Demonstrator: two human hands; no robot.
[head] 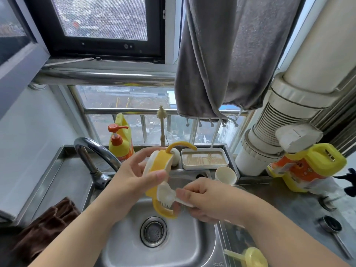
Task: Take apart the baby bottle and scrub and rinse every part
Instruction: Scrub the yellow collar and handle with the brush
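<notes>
My left hand (133,174) grips a yellow and white bottle collar with curved handles (158,166), held over the steel sink (123,245). My right hand (204,199) grips a white brush (166,195), its bristles pressed against the collar's lower handle. A pale yellow bottle part with a straw (250,257) lies on the counter at the sink's right edge. A small white cup-like part (225,175) stands behind the sink.
The tap (92,153) arches at the left of the sink, over the drain strainer (153,231). Yellow detergent bottles stand at the back (120,143) and right (306,166). A white tray (204,158), a brown cloth (46,226) and a hanging grey towel (227,54) surround the sink.
</notes>
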